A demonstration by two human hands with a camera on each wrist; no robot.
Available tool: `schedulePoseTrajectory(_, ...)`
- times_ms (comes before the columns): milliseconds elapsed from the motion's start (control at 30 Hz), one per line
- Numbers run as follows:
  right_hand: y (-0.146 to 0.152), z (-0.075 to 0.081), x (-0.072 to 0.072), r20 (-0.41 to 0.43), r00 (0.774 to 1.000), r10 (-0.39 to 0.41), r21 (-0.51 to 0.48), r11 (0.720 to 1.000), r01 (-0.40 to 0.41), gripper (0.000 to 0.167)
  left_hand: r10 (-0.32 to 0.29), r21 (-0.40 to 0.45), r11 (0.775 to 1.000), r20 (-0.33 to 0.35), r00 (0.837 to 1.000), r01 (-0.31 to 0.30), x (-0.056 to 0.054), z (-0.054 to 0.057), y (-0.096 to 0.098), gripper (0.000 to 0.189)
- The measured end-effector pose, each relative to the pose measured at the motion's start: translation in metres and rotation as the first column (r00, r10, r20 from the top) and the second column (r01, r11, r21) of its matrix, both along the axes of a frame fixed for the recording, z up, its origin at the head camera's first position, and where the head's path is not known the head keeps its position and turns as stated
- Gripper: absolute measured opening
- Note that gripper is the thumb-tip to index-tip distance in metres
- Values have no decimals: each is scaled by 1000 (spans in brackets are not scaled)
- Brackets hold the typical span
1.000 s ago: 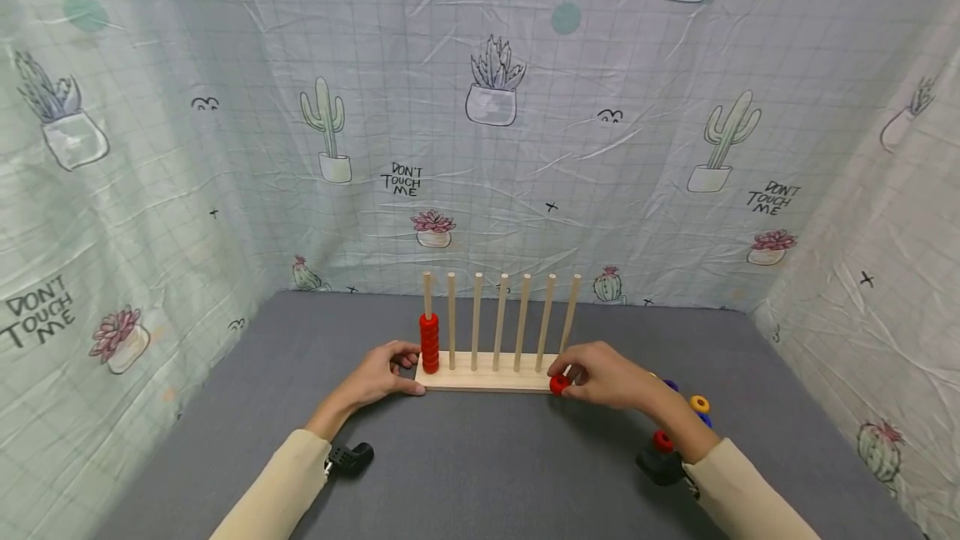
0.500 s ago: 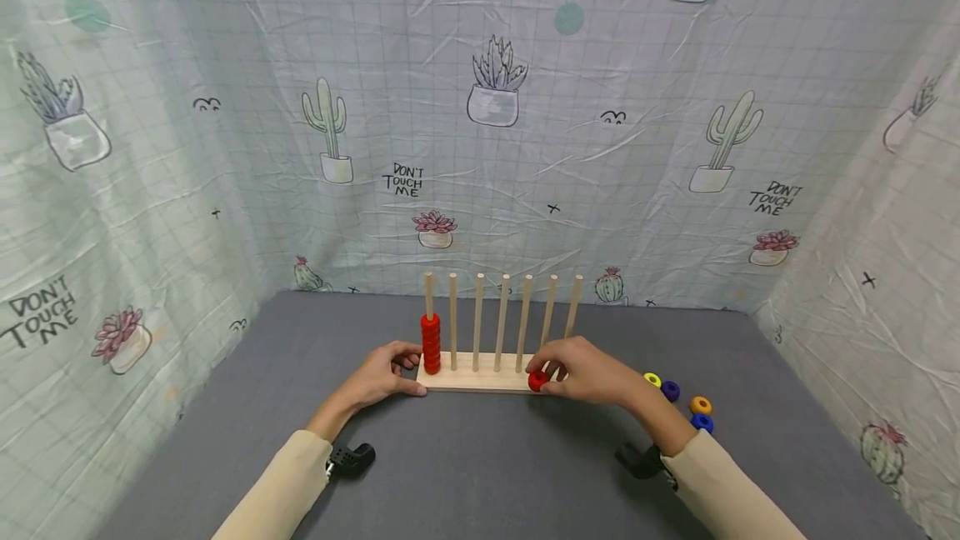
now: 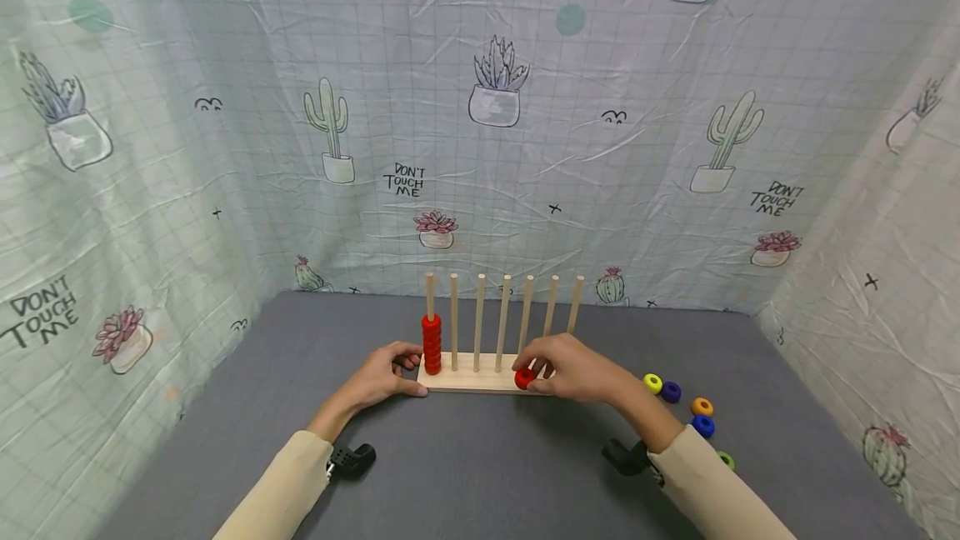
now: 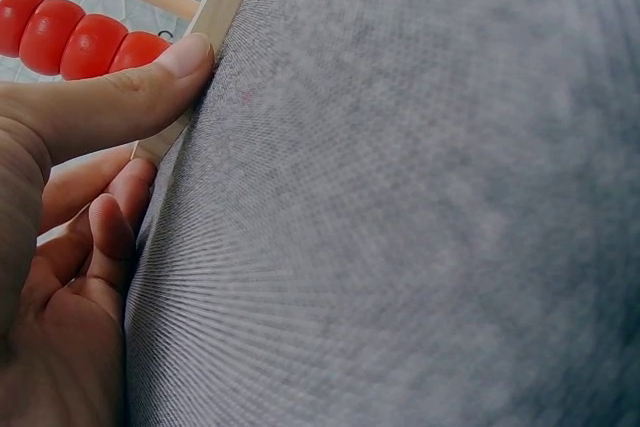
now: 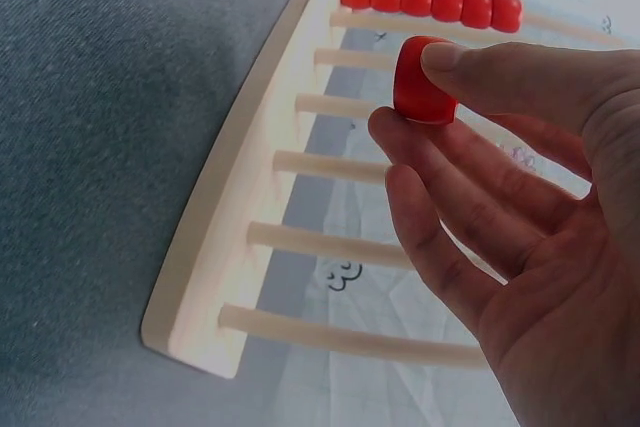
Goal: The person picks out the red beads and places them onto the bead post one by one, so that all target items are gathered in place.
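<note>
A wooden peg stand with a flat base (image 3: 468, 380) and several upright pegs stands on the table. Several red beads (image 3: 432, 345) are stacked on its leftmost peg. My left hand (image 3: 381, 375) holds the left end of the base, thumb (image 4: 170, 72) at its front edge and the other fingers partly hidden. Between thumb and fingertips, my right hand (image 3: 573, 369) pinches one loose red bead (image 5: 422, 82). It is held in front of the pegs, off any peg, over the right part of the base in the head view.
Loose beads lie on the grey table right of the stand: yellow (image 3: 652, 382), purple (image 3: 671, 392), orange (image 3: 702, 407), blue (image 3: 702, 426) and a green one (image 3: 726, 460) partly covered by the right sleeve. A patterned cloth (image 3: 555, 157) hangs behind.
My right hand has carried the red bead leftward along the stand, from its right end toward the middle. Loose beads behind the arm have come into view. My left hand stays put.
</note>
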State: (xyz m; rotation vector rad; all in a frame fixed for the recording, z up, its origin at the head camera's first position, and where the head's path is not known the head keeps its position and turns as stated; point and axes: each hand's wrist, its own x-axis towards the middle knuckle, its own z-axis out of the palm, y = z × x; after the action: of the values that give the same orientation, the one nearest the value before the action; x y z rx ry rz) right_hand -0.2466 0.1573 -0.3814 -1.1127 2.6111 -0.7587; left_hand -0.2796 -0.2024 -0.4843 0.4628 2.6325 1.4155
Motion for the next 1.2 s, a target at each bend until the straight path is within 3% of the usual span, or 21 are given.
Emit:
schedulePoseTrajectory(500,-18,11,-3,-60,997,53,8,999,-53,25,20,-14,1000,9,1000,-20,0,0,0,74)
schedulePoseTrajectory(1200,-38,29,-4,-79,992,96,-23,995,-98,24,22,-17,1000,-2,1000,-22,0,-1,1,74)
